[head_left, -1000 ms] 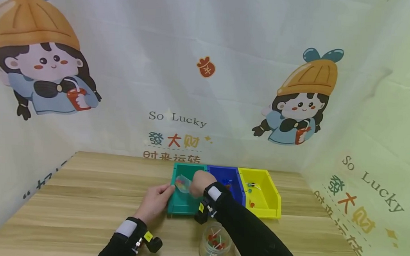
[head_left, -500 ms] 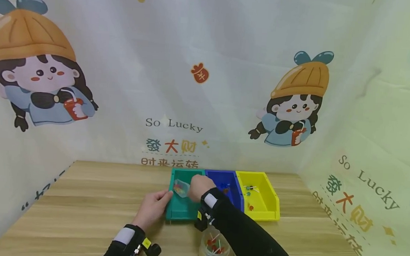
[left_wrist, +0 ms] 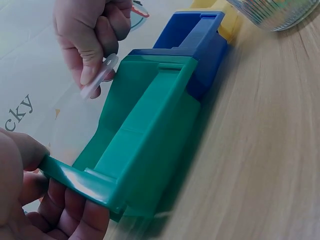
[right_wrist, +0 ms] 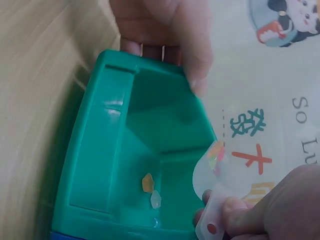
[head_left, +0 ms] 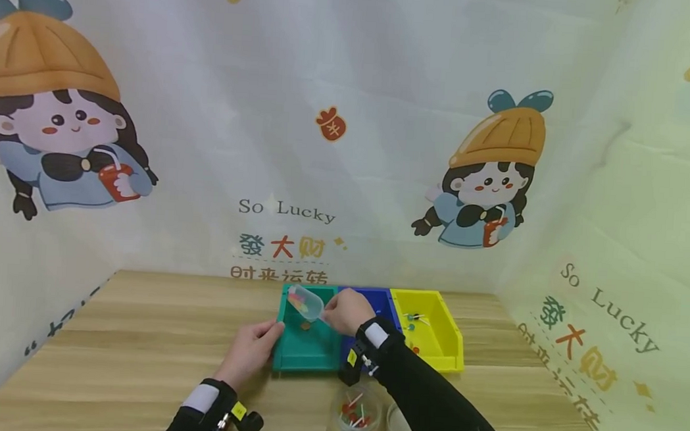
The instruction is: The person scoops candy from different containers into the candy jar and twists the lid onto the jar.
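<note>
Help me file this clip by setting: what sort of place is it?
Probably a staged tabletop work area, though the wider room is out of view. Printed sheeting rises behind a wood-grain table, where a green bin, a blue bin and a yellow bin form a row.

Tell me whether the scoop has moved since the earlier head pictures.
Yes. In the head view, the scoop has moved away from the person, toward the back of the green bin.
</note>
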`<control>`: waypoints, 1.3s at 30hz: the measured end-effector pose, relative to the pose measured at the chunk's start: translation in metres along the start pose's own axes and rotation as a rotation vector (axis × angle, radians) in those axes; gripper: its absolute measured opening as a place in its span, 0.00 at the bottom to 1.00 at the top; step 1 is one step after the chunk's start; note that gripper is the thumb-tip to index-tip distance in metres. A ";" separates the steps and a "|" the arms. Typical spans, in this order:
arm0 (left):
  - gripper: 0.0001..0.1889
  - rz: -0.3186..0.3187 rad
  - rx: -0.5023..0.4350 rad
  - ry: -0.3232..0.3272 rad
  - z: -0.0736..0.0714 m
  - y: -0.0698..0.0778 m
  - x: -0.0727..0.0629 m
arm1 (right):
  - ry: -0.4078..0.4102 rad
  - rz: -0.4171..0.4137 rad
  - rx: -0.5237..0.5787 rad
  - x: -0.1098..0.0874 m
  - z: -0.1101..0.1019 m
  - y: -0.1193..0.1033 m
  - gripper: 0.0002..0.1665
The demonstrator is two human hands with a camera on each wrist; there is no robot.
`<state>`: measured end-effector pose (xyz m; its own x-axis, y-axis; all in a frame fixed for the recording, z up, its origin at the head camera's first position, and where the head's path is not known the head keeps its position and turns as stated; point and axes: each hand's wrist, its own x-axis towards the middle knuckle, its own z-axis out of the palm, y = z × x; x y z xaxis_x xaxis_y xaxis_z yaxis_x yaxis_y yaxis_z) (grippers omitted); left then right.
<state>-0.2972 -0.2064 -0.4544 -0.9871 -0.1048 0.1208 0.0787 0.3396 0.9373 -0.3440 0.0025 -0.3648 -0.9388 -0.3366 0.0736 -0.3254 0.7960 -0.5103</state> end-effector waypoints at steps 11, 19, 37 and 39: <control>0.23 -0.029 0.028 0.011 0.005 -0.007 -0.003 | -0.083 0.076 0.334 -0.002 0.008 0.027 0.15; 0.26 -0.059 -0.013 -0.015 0.004 -0.007 -0.002 | -0.056 0.066 0.445 -0.017 -0.004 0.038 0.18; 0.28 -0.102 -0.027 0.000 0.006 -0.003 0.006 | -0.001 0.007 0.491 -0.051 -0.031 0.060 0.17; 0.29 -0.115 -0.022 0.006 0.005 -0.002 0.005 | 0.000 0.000 0.487 -0.054 -0.034 0.062 0.16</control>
<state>-0.3035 -0.2028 -0.4577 -0.9889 -0.1478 0.0146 -0.0315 0.3046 0.9520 -0.3171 0.0872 -0.3711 -0.9387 -0.3366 0.0738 -0.2348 0.4680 -0.8520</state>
